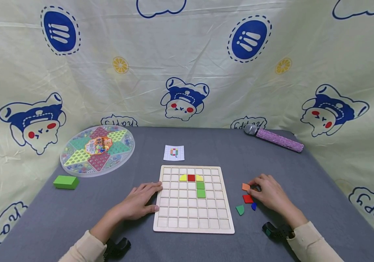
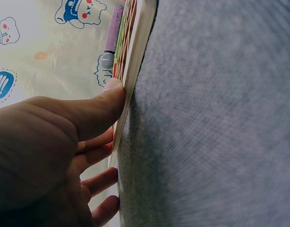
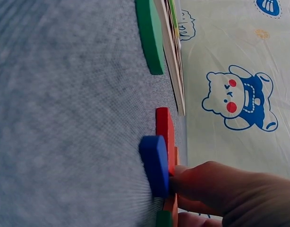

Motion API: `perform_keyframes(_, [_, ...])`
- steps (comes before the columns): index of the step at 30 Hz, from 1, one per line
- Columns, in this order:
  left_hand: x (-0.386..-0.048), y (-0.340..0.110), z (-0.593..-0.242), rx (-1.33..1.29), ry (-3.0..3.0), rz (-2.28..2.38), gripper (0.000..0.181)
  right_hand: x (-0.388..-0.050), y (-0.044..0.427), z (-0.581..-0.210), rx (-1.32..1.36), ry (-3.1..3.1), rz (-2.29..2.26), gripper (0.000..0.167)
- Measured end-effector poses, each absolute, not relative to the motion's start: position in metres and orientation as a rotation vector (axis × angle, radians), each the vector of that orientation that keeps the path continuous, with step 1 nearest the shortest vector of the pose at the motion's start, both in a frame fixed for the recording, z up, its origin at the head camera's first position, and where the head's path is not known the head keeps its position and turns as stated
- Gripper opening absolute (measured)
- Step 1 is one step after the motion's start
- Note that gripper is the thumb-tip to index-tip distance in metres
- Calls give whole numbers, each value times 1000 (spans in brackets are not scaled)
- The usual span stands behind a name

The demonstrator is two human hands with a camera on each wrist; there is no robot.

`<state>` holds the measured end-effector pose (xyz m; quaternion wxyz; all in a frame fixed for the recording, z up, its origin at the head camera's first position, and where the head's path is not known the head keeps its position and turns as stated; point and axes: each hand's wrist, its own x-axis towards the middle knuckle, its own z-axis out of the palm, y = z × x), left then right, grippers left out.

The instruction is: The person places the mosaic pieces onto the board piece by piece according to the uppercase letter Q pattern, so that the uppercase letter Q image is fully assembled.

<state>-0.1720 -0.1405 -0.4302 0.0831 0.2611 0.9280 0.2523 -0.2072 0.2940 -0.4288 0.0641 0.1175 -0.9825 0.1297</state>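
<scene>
The left hand [image 1: 139, 202] had its fingers spread wide, and their tips and the thumb touched the side of the board [image 1: 193, 230]. The right hand's [image 1: 268, 191] finger and thumb were close together at the orange square [image 1: 245, 187]; I could not tell if they pinched it. Just below those fingertips were a red piece [image 1: 247, 199] and a blue piece [image 1: 253, 206], with a green piece [image 1: 240, 210] farther left.

A pale gridded board [image 1: 192, 203] lies flat, five coloured tiles [image 1: 191, 178] on it, left hand [image 1: 137, 201] touching its edge; the right hand [image 1: 268, 190] pinches an orange tile [image 1: 245, 186].
</scene>
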Motion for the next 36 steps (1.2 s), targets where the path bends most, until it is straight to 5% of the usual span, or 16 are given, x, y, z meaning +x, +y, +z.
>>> perform_keyframes(14, [-171, -141, -429, 788, 2776, 752, 59, -205, 284, -423, 387, -2949, 408, 20])
perform_keyframes(36, [-172, -141, -429, 776, 2779, 756, 60, -208, 205, -402, 698, -2809, 426, 17])
